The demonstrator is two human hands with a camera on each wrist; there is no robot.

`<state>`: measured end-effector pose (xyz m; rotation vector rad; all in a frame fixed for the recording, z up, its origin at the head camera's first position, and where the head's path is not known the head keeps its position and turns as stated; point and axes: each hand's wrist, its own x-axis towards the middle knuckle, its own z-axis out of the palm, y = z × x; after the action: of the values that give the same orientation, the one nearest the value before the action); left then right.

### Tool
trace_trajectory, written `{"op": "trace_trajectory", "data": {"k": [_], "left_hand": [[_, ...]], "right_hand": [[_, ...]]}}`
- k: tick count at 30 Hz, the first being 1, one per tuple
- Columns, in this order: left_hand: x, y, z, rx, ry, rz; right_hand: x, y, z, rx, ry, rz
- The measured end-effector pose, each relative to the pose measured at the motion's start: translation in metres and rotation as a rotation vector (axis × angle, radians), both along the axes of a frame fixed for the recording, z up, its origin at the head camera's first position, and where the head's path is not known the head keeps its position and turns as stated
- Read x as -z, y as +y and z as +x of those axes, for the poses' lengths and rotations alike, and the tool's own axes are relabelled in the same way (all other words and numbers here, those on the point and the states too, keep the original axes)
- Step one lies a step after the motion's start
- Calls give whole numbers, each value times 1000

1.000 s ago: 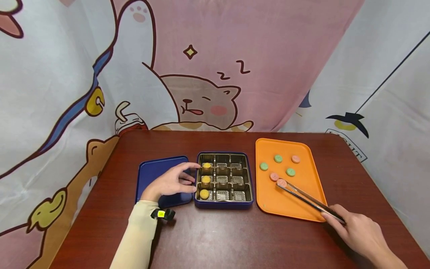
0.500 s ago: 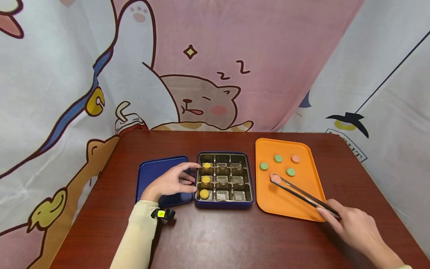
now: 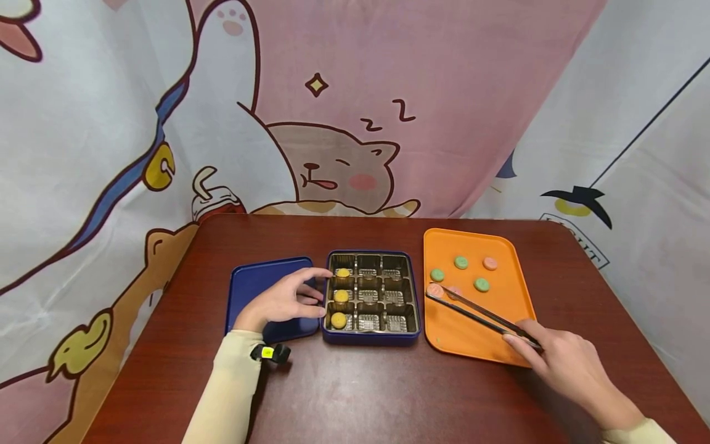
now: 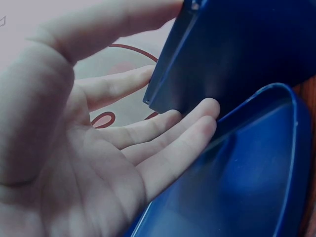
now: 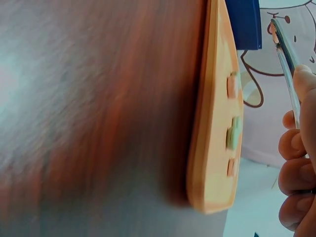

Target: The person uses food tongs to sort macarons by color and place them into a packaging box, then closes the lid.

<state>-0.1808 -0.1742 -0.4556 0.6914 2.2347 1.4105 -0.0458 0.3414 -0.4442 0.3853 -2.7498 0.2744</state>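
My right hand [image 3: 566,364] grips metal tongs [image 3: 477,317], whose tips pinch a small pink disc, like a biscuit or button [image 3: 435,290]. In the right wrist view the tongs' tips [image 5: 275,37] stand above the orange tray [image 5: 200,163]; in the head view they lie over its left edge. My left hand [image 3: 285,299] touches the left side of a blue box [image 3: 368,338], thumb and index finger apart along it, the other fingers loosely bent. Yellow discs [image 3: 339,320] sit in the left column of the box's divided insert [image 3: 368,322].
On the orange tray [image 3: 471,342] lie several green discs [image 3: 481,285] and pink discs [image 3: 490,264], one partly behind the tongs. A blue lid [image 3: 261,271] lies left of the box, partly under my left hand and wrist. A printed curtain [image 3: 444,123] hangs behind the table.
My right hand has moved left with the tongs, carrying the pink disc from the middle of the tray, past another pink disc, to the tray's left edge. My left hand stays in place.
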Motion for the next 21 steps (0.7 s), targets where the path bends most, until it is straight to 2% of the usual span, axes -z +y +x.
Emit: {"op": "trace_trajectory", "data": {"k": [21], "left_hand": [[0,-1,0,0,8,0]], "right_hand": [[2,-45,-21,-159,-1,-6]]}}
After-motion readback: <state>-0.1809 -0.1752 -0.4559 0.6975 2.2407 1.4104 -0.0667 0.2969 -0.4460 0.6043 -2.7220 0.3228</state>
